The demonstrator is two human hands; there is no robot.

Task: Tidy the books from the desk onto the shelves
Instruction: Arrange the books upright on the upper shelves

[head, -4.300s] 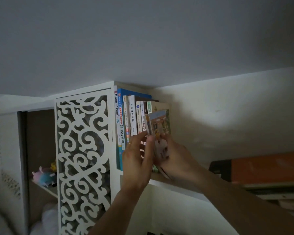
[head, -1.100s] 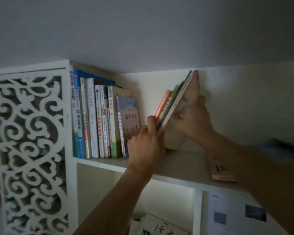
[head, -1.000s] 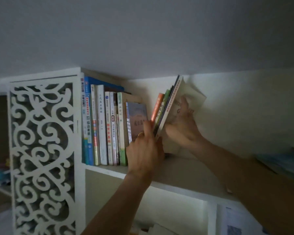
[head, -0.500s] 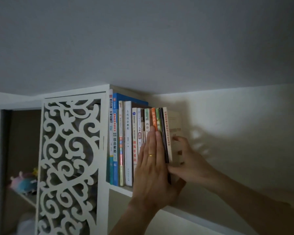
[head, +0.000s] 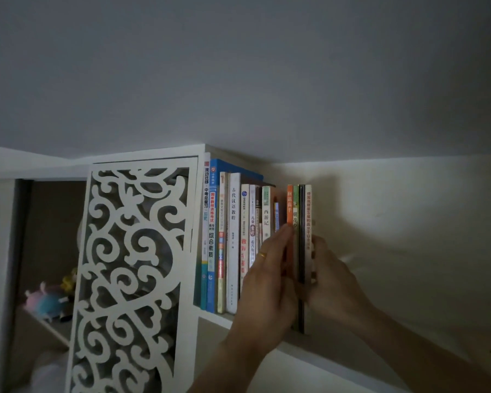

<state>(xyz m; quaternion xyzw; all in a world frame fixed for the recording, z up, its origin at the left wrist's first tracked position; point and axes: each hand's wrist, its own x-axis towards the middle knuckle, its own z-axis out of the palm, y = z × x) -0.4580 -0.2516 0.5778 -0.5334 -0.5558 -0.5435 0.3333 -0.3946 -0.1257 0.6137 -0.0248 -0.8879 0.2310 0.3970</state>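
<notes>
Four thin books (head: 300, 211) stand pressed between left hand (head: 270, 275) and right hand (head: 330, 275).

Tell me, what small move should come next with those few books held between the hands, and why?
Probably slide the held books leftward against the row. They stand upright between the left hand and right hand, but a dark gap still separates them from the row.

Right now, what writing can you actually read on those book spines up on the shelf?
"古代汉语教程" on the white spine.
"西游记" on the pale spine.
"综合素质" on the blue spine.
"中考总复习" on the leftmost white spine.
The orange spine, the green spine and the cream spine between the left hand and right hand carry characters too blurred to read surely.
</notes>
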